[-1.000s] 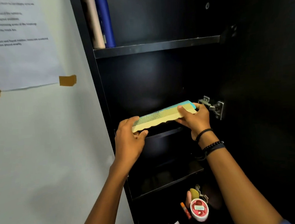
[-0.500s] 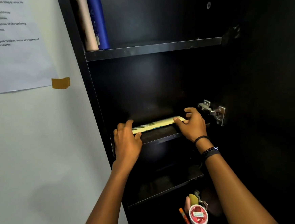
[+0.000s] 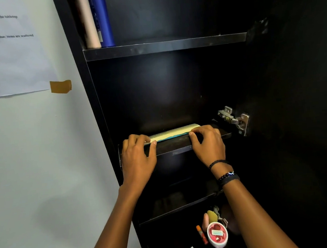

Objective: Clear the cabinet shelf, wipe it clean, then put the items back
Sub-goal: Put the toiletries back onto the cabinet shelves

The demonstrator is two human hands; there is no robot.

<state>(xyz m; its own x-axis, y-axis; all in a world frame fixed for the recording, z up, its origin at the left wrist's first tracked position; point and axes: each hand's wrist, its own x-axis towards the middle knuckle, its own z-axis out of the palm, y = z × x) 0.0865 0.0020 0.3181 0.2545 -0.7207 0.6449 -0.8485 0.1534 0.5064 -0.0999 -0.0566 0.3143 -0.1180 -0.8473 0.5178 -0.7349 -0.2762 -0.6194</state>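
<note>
Nearest, below the middle shelf [image 3: 172,145], a round red tin [image 3: 217,234] lies among small items. On that shelf lies a yellow comb [image 3: 174,133]: the left hand [image 3: 137,157] pinches its toothed end, and the right hand [image 3: 207,144] has its fingers curled over the other end.

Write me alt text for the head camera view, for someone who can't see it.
Two bare hands, left hand and right hand, lay a yellow and teal comb on a black cabinet shelf, one hand at each end. Small toiletries, including a round red tin, sit lower down.
</note>
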